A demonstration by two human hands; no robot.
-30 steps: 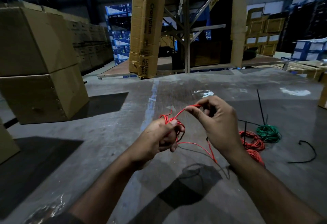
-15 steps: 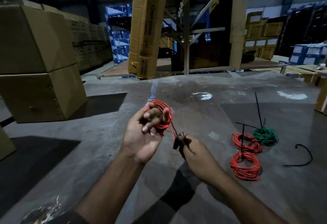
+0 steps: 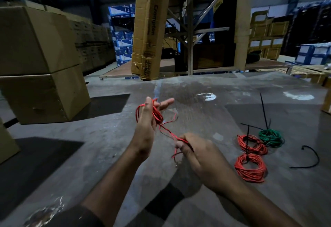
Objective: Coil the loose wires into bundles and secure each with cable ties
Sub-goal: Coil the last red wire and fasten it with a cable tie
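Head view: the left hand stands upright with fingers nearly straight, and the red wire is looped around it in several turns, a form for the coil rather than a closed grip. The right hand pinches the wire's running end between thumb and fingers, low and just beside the left wrist.

The wire looks thin, light and springy; its loops will likely slacken and slide off the straight fingers if tension drops, so the pinch belongs close to the coil, with the tail kept taut.

On the concrete floor to the right lie two tied red bundles and a green bundle, their ties sticking up, with a loose black cable tie beyond them. Stacked cardboard boxes stand well apart on the left, leaving open floor ahead.
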